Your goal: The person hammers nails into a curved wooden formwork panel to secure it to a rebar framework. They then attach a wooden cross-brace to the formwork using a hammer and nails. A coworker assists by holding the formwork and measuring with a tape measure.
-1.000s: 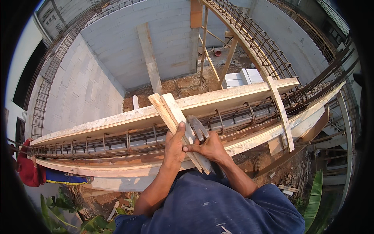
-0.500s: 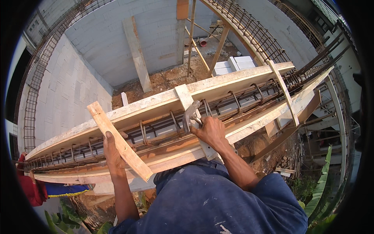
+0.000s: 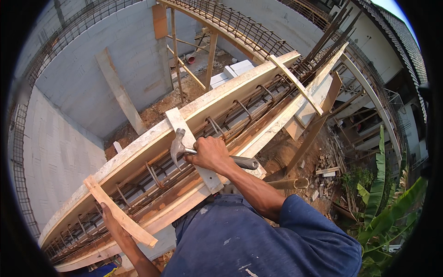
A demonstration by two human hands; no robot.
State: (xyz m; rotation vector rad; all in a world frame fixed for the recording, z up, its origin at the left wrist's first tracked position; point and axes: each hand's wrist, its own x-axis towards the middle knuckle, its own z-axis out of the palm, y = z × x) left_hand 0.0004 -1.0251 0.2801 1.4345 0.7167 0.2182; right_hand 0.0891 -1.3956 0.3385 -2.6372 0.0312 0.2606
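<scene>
Both apart: left hand at plank, right hand gripping hammer.

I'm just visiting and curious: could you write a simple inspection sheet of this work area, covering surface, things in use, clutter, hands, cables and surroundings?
Surface: two long boards with steel bars between them.
Things in use: hammer; short plank; pale crosspiece lying across both boards.
Clutter: scrap wood and rubble on the ground at right.
Hands: right hand grips the hammer; left hand holds the short plank.
Cables: nothing seen.
Surroundings: grey block walls, white blocks, green leaves.
</scene>
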